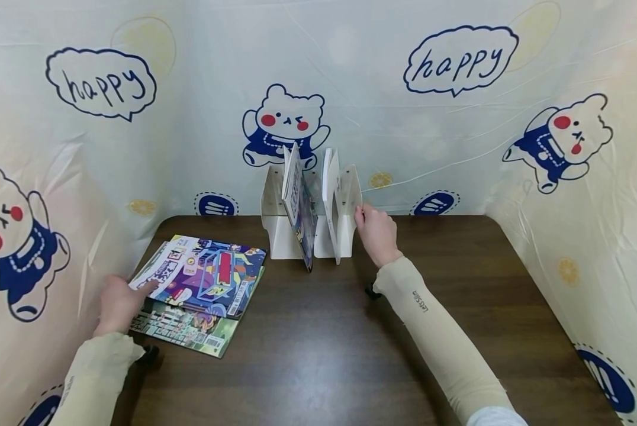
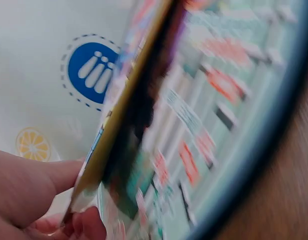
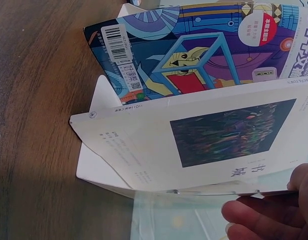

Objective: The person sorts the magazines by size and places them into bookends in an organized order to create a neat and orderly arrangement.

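At the table's left, my left hand (image 1: 118,305) pinches the left edge of a purple magazine (image 1: 190,284), thumb on top and fingers below in the left wrist view. Under it lies a green magazine (image 1: 185,331), its near strip showing. My right hand (image 1: 377,234) grips the right-hand end panel of a white desktop book rack (image 1: 283,242), thumb on one side and fingers on the other. In the rack's slots stand another purple magazine (image 3: 169,60), leaning, and a white book (image 3: 143,140) with a dark picture on its cover.
The brown wooden table (image 1: 318,355) meets a pale printed curtain (image 1: 366,118) at its back and sides. The rack stands near the back edge, close to the curtain. Dark straps show at both wrists.
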`<state>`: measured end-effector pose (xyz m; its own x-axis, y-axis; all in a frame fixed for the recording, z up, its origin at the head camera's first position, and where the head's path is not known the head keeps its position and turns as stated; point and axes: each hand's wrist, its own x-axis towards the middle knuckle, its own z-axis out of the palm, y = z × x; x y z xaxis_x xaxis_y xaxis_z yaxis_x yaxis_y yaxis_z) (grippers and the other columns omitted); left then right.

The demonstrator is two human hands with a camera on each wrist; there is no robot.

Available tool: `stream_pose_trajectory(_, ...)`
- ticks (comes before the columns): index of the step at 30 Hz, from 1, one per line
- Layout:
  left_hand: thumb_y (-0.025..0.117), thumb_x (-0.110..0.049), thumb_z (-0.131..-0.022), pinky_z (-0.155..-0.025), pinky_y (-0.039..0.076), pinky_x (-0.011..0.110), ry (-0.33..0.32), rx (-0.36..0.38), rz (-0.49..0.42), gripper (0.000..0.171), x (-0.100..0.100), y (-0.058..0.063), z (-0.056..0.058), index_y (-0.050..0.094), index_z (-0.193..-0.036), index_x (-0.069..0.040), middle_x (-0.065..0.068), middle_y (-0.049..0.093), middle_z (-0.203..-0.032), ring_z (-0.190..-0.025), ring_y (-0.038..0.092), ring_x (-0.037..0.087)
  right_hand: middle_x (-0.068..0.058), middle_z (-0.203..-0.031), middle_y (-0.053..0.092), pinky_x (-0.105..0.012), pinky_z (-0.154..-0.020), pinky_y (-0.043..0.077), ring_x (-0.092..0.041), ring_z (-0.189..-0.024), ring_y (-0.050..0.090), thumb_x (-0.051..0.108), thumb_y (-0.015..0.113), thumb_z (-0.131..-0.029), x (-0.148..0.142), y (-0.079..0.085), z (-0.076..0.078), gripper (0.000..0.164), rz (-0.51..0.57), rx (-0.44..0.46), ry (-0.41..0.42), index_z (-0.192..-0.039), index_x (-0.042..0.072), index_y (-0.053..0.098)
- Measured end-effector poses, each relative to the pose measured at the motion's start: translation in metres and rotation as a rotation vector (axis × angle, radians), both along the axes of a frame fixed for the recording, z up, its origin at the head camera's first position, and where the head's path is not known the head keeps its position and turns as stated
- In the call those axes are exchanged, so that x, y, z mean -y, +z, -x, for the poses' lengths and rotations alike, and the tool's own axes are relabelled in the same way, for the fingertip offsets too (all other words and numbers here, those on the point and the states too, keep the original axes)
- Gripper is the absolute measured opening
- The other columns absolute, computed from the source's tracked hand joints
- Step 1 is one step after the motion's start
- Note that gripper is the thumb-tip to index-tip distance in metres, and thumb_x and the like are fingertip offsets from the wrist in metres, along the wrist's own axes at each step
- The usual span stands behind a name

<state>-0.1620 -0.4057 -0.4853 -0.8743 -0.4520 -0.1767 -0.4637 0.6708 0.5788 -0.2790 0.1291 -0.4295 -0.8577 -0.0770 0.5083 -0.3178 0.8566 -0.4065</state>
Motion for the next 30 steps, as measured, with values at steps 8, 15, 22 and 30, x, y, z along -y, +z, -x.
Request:
stream_pose_trajectory(8, 0.068, -0.048, -0.097, -0.059, 0.047, 0.029, 0.116, -0.066, -0.195, 0.067, -0.003, 0.006, 0.001, 0.056, -0.126, 0.011, 0.011, 0.064, -0.084, -0.069, 0.059, 0.018, -0.006, -0.055, 0.049, -0.037, -0.045, 0.037, -0.024, -0.046, 0.046, 0.018, 0.054, -0.108, 0.000, 0.001, 0.000, 0.038, 0.003, -0.001, 0.001, -0.071, 0.009, 0.051)
stream_pose_trajectory(15, 0.063, -0.041, -0.101, -0.057, 0.049, 0.031, 0.188, -0.165, -0.390, 0.041, -0.009, 0.007, 0.005, 0.052, -0.118, -0.006, -0.008, 0.058, -0.074, -0.062, 0.056, 0.010, -0.004, -0.054, 0.045, -0.035, -0.043, 0.033, -0.022, -0.044, 0.043, 0.015, 0.057, -0.106, 0.001, 0.001, 0.000, 0.038, 0.008, -0.004, 0.003, -0.069, 0.009, 0.049)
stream_pose_trajectory(22, 0.053, -0.035, -0.103, -0.052, 0.046, 0.028, 0.196, -0.265, -0.316, 0.038, -0.020, 0.006, 0.009, 0.050, -0.119, -0.001, 0.000, 0.059, -0.076, -0.058, 0.054, 0.010, -0.004, -0.054, 0.044, -0.036, -0.043, 0.034, -0.023, -0.045, 0.043, 0.014, 0.057, -0.106, 0.001, 0.000, 0.001, 0.039, 0.006, -0.010, 0.001, -0.069, 0.009, 0.047)
stream_pose_trajectory(30, 0.051, -0.028, -0.104, -0.040, 0.046, 0.027, 0.156, -0.419, -0.350, 0.012, -0.033, 0.018, 0.011, 0.047, -0.105, -0.017, -0.010, 0.061, -0.061, -0.043, 0.058, 0.012, -0.005, -0.054, 0.045, -0.038, -0.043, 0.036, -0.024, -0.045, 0.045, 0.015, 0.056, -0.107, 0.000, -0.001, 0.001, 0.039, 0.009, -0.015, -0.001, -0.069, 0.009, 0.048)
